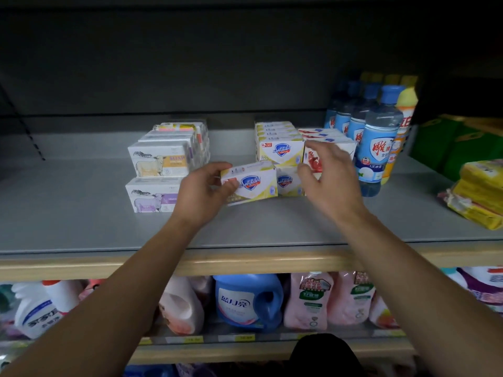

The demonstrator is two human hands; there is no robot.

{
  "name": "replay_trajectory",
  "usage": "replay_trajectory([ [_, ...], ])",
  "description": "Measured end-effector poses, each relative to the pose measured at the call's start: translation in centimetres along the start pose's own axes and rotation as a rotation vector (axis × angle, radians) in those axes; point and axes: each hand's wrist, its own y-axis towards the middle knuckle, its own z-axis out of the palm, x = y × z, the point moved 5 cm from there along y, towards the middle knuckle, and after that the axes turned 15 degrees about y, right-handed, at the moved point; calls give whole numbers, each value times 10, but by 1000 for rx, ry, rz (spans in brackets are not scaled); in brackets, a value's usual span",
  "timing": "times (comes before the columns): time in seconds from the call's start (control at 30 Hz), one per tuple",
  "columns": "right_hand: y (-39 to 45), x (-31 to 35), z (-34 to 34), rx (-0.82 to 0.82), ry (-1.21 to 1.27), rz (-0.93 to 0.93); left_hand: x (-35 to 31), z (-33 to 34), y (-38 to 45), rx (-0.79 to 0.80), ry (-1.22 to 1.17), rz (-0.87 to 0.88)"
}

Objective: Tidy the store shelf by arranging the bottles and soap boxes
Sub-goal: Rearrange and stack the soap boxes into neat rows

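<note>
A person's left hand (pixel 202 190) is gripping a yellow-and-white Safeguard soap box (pixel 250 183), thumb on its front face and fingers curled over its top, holding it tilted just above the grey shelf (pixel 81 213) near the middle. The right hand (pixel 324 170) is hovering with fingers spread and relaxed, holding nothing, in front of a red-and-white soap box (pixel 315 159). Beside it, a second Safeguard box (pixel 288 182) is sitting under a stacked row of yellow Safeguard boxes (pixel 277 142) running toward the shelf's back. Two stacked rows of sheep-printed soap boxes (pixel 160 170) are standing to the left. Blue-capped dish-liquid bottles (pixel 378 142) are lining up toward the right end, beside an orange bottle (pixel 402 118) and yellow wrapped packs (pixel 479 191) at the shelf's right edge. Laundry detergent jugs (pixel 247 300) and pink refill pouches (pixel 310 300) are filling the lower shelf.
</note>
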Motion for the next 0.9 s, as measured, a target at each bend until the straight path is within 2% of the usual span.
replay_trajectory([
  [0.1, 29, -9, -14, 20, -251, -100, -15, 10, 24, -21, 44, 10],
  [0.27, 55, -45, -12, 215, -466, -2, -43, 42, 54, -42, 71, 87],
  [0.33, 54, -54, -7, 249, -467, -13, -50, 55, 56, -72, 149, 153],
  [0.47, 48, -64, -4, 194, -420, -53, -51, 69, 55, -134, 313, 198],
  [0.67, 53, -67, -6, 167, -396, -88, -59, 72, 62, -113, 361, 233],
  [0.9, 71, -63, -17, 250, -373, -104, -61, 76, 62, -101, 404, 222],
])
